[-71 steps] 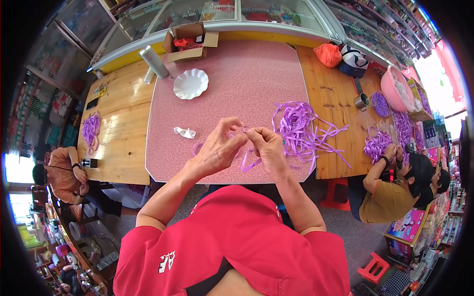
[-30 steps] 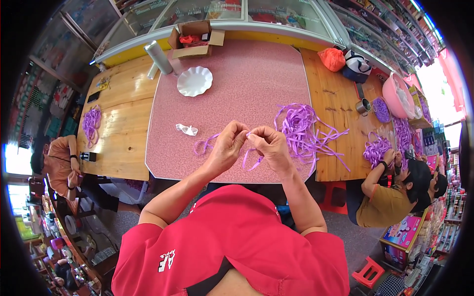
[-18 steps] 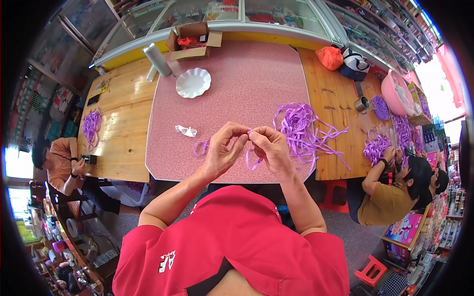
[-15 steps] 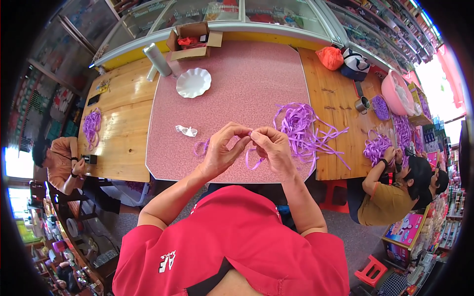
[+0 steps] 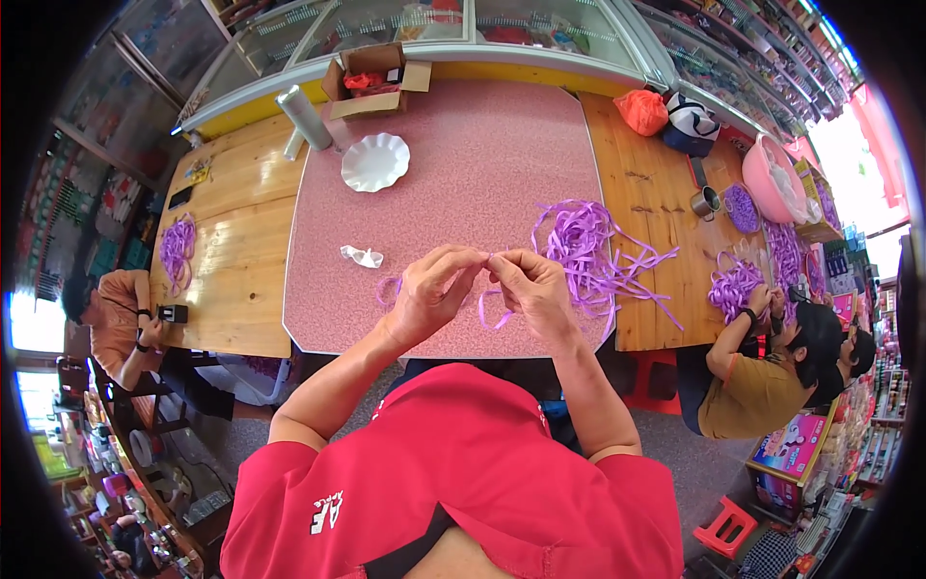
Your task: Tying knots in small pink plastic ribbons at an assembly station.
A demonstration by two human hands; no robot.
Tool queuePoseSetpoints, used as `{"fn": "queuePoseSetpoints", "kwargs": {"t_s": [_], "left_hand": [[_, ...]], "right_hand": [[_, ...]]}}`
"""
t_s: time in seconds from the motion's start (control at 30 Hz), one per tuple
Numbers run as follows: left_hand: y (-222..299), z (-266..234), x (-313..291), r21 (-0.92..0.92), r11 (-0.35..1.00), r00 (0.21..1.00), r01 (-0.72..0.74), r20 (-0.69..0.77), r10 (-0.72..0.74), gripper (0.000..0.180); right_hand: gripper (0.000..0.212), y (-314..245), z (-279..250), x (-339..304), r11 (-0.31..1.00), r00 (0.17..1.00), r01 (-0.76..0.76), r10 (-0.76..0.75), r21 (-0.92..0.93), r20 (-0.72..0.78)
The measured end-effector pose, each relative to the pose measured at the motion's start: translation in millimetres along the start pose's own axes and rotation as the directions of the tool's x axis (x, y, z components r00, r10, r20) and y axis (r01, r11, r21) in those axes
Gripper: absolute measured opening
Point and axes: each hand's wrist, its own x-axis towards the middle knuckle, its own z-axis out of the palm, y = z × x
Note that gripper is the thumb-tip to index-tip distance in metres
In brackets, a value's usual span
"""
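Above the near part of the pink tabletop (image 5: pixel 444 198), my left hand (image 5: pixel 433 291) and my right hand (image 5: pixel 533 292) meet fingertip to fingertip. Each pinches a purple ribbon (image 5: pixel 496 315); the gripped bit is mostly hidden between the fingers. One loop of purple ribbon shows left of my left hand, another hangs below my right fingers. A loose heap of purple ribbons (image 5: pixel 584 253) lies just right of my right hand, with strands trailing rightward. A crumpled white piece (image 5: pixel 362 257), its material unclear, rests left of my hands.
Farther back stand a white scalloped dish (image 5: pixel 375 162), a pale roll (image 5: pixel 305 118) and an open cardboard box (image 5: pixel 371 101). Wooden tables flank the pink top. Co-workers sit at left and right; purple ribbons (image 5: pixel 178 253) lie on the left table, and a metal mug (image 5: pixel 705 203) stands on the right.
My fingertips have shifted only slightly and still pinch the ribbon together. The whole view has slid a few pixels; the things on the table have stayed put.
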Motion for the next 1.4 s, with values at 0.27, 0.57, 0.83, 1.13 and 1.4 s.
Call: {"fn": "queuePoseSetpoints", "kwargs": {"t_s": [0.27,0.57,0.83,1.13,1.4], "left_hand": [[-10,7,-4,-0.657,0.597,0.866,0.461,0.185,-0.465,0.01],[-11,4,-4,-0.713,0.439,0.801,0.547,0.293,-0.521,0.014],[-6,8,-4,-0.69,0.466,0.797,0.554,0.279,-0.535,0.014],[-7,13,-7,-0.655,0.491,0.79,0.574,0.286,-0.542,0.015],[-10,11,-11,-0.564,0.545,0.768,0.62,0.296,-0.567,0.014]], "right_hand": [[0.013,-2,1,-3,0.947,0.986,0.163,-0.162,-0.277,0.03],[0.009,-11,3,-4,0.833,0.944,0.297,-0.331,-0.467,0.009],[0.014,-21,-1,-6,0.617,0.882,0.418,-0.452,-0.667,0.135],[0.015,-20,2,-7,0.643,0.898,0.375,-0.43,-0.668,0.091],[0.01,-22,0,-5,0.632,0.925,0.323,-0.367,-0.704,0.095]]}}
